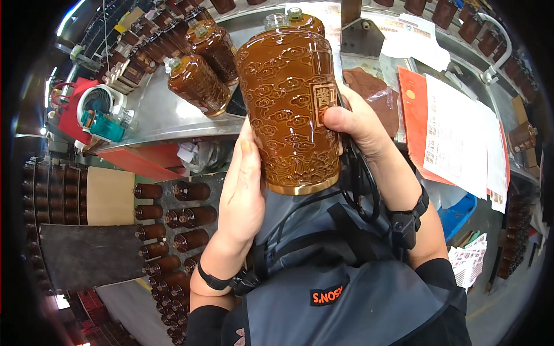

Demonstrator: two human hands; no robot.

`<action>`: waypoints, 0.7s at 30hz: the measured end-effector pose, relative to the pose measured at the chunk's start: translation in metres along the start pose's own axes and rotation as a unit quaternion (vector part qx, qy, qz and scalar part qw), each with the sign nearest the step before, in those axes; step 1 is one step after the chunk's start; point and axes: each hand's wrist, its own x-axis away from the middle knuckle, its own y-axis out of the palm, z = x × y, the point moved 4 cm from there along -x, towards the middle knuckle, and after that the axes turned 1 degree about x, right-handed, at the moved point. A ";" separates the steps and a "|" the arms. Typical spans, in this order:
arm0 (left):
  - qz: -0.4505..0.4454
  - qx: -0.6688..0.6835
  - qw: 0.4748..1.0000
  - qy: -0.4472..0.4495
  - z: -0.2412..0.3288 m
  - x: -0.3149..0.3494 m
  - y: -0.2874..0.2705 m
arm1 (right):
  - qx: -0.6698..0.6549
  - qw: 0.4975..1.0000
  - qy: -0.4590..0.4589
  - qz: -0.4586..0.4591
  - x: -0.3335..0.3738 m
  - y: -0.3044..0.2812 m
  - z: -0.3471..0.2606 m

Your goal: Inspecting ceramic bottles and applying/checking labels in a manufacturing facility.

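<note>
Upright between my hands is a large amber-brown glass bottle [288,109], embossed with cloud swirls, with a gold band round its base and a clear glass neck. My left hand [242,187] presses along its lower left side, the fingers partly hidden behind it. On the right side, my right hand [360,118] grips it with the thumb across a framed gold label; its other fingers are out of sight. Just behind stands another brown bottle [309,23], mostly covered. Two similar bottles, one nearer [196,85] and one farther [213,46], stand on the bench to the left.
A metal bench [156,118] curves ahead of me. It carries a small fan [97,102], a brown cloth [369,95] and a red folder [412,121] under white printed sheets [456,130]. Several rows of brown bottles [190,216] stand at lower left. A blue bin [459,216] sits below right.
</note>
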 end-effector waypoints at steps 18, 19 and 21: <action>-0.007 -0.065 0.997 0.046 0.026 0.015 0.005 | -0.133 0.990 -0.020 -0.044 -0.018 0.012 0.017; -0.017 -0.085 0.995 0.051 0.028 0.017 0.006 | -0.147 0.987 -0.035 -0.057 -0.019 0.015 0.017; -0.025 -0.099 0.992 0.068 0.030 0.019 0.007 | -0.174 0.981 -0.048 -0.071 -0.017 0.018 0.016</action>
